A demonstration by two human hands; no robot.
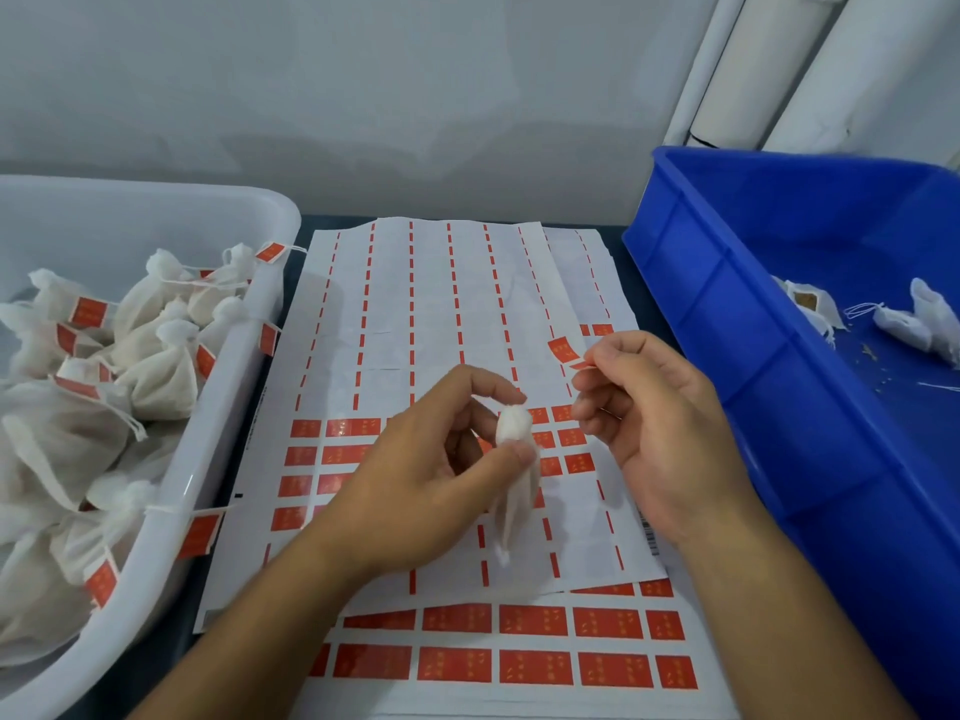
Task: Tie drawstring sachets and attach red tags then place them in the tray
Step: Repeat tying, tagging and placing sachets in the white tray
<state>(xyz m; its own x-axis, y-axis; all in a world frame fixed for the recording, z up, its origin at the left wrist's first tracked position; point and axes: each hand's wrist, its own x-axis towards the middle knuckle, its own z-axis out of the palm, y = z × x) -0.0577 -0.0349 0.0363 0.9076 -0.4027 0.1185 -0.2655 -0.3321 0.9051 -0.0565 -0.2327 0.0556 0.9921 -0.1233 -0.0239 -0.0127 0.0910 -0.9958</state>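
My left hand (441, 459) pinches a small white sachet (514, 470) by its gathered neck, and the bag hangs down over the sticker sheets. Just to its right, my right hand (654, 423) pinches a red tag (563, 351) between thumb and forefinger, a short way above and to the right of the sachet. The white tray (244, 345) on the left holds several tied sachets with red tags (88, 311). Sheets of red tag stickers (457, 621) lie flat under both hands, with many rows peeled off.
A blue bin (737, 314) stands at the right with a few untagged sachets (904, 319) and loose crumbs inside. A grey wall runs behind the table, and white pipes rise at the back right.
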